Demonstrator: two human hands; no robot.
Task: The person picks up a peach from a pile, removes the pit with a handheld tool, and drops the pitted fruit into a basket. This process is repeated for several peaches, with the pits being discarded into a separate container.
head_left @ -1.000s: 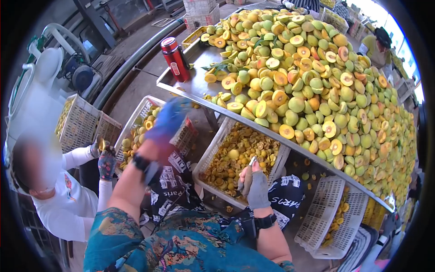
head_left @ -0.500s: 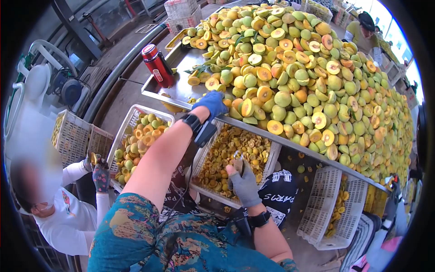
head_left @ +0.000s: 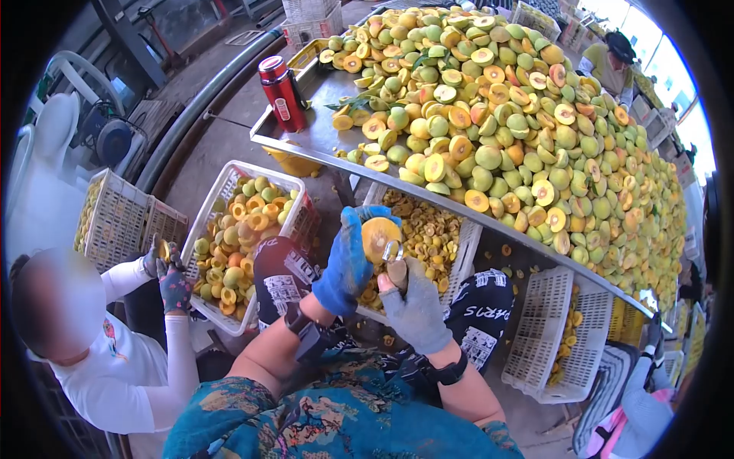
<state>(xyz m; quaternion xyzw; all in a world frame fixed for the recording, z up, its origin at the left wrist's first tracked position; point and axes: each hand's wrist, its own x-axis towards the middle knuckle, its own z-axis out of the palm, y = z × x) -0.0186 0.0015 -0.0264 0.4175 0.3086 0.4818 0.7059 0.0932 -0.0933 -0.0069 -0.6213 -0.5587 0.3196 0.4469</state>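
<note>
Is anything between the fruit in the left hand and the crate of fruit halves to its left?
Yes: in this view, the left knee lies between the fruit and that crate. Whether it rises to the left hand's height is unclear.

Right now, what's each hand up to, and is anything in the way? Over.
Left hand: holding a peach. Right hand: gripping a metal-tipped tool, tip at the peach's lower edge. Nothing visible blocking the two.

the lone view looks forward and down from the person's head, just above the lap, across the table [head_left: 329,153].
</note>
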